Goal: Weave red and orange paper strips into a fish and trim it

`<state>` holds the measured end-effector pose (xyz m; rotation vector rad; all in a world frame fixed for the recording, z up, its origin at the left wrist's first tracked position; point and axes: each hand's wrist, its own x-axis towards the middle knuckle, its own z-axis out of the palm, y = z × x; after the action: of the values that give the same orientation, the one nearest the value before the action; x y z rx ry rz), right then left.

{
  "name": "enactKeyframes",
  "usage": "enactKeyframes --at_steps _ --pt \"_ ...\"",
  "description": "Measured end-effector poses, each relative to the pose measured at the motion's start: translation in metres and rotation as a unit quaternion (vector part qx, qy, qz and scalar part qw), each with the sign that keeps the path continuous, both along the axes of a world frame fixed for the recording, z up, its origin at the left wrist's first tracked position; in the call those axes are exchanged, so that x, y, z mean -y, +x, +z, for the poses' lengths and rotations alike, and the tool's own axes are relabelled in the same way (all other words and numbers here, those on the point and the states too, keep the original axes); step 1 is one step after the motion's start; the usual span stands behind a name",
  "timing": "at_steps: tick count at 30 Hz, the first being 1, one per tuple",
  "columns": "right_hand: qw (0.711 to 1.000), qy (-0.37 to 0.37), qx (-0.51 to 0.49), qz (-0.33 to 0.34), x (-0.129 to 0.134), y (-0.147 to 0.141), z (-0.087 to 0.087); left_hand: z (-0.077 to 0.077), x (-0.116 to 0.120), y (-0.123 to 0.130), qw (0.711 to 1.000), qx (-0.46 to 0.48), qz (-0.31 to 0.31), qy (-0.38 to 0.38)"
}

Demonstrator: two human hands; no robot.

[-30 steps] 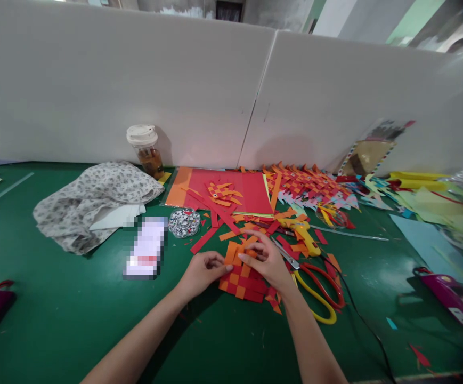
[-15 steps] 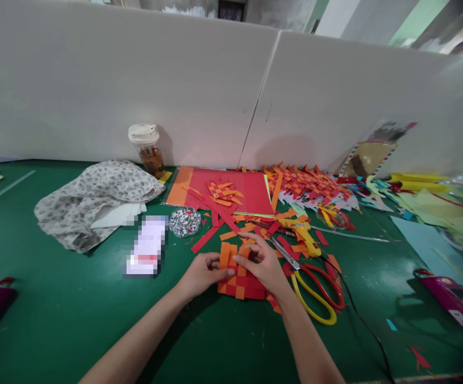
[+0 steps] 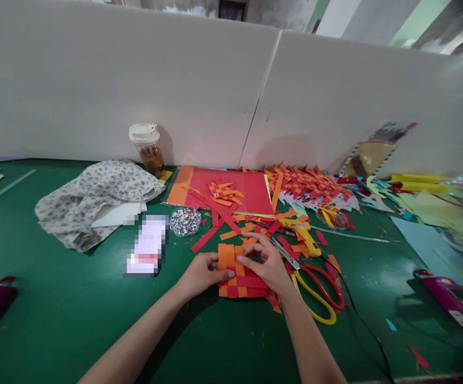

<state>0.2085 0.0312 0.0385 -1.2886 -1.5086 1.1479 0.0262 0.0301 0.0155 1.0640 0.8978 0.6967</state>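
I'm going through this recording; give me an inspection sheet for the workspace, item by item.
Surface: green tabletop, strewn with red and orange paper scraps.
Working piece: red-and-orange woven paper, some strips' ends loosely interlaced.
Clutter: scissors, yellow glue gun, floral cloth, lidded cup.
Hands: left hand and right hand pinch the weave.
Cables: black cord right of the scissors.
Surroundings: pale partition behind; other people, nothing seen.
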Motion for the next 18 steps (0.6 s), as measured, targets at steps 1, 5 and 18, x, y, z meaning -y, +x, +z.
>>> enactKeyframes --at_steps 1,5,18 --pt "1.0 0.003 0.004 -0.002 0.0004 -0.0011 -0.0002 0.0019 0.0001 -0.0004 1.0 0.001 0.0 0.0" --pt "1.0 0.016 0.022 -0.008 0.0021 -0.0056 -0.0007 0.0039 0.0004 -0.0014 1.0 0.019 0.008 -0.007" --pt "0.996 -0.048 -0.053 -0.052 -0.0003 -0.0083 -0.0038 0.0025 -0.0033 -0.0029 0.983 0.097 0.148 -0.043"
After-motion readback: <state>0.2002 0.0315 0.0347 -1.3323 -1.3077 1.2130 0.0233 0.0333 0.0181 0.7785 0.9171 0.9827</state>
